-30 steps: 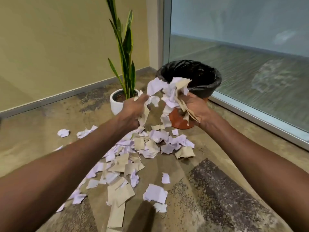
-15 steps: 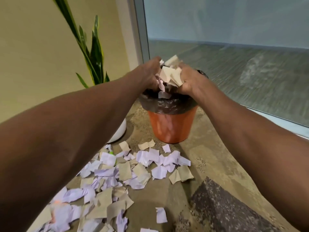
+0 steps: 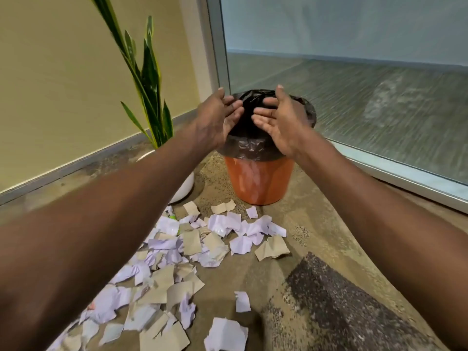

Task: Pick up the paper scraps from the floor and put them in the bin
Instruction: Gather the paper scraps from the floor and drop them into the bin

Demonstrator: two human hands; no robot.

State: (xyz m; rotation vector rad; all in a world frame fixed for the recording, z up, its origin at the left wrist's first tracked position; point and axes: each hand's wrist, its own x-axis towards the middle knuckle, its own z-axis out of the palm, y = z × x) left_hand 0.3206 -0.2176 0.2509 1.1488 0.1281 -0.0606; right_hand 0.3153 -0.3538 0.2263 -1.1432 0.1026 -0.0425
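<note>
Black-lined bin (image 3: 258, 178) mouth hidden by empty hands; contents unseen.

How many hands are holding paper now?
0. The left hand and right hand are both open and empty above the bin. Paper scraps lie on the floor.

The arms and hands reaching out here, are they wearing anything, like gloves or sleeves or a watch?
No. The left hand and right hand are bare, with no gloves and no rings that can be seen. Both forearms are bare too, all the way to the picture's edge: no sleeves, no watch, no bracelet. The short fingernails look plain.
</note>
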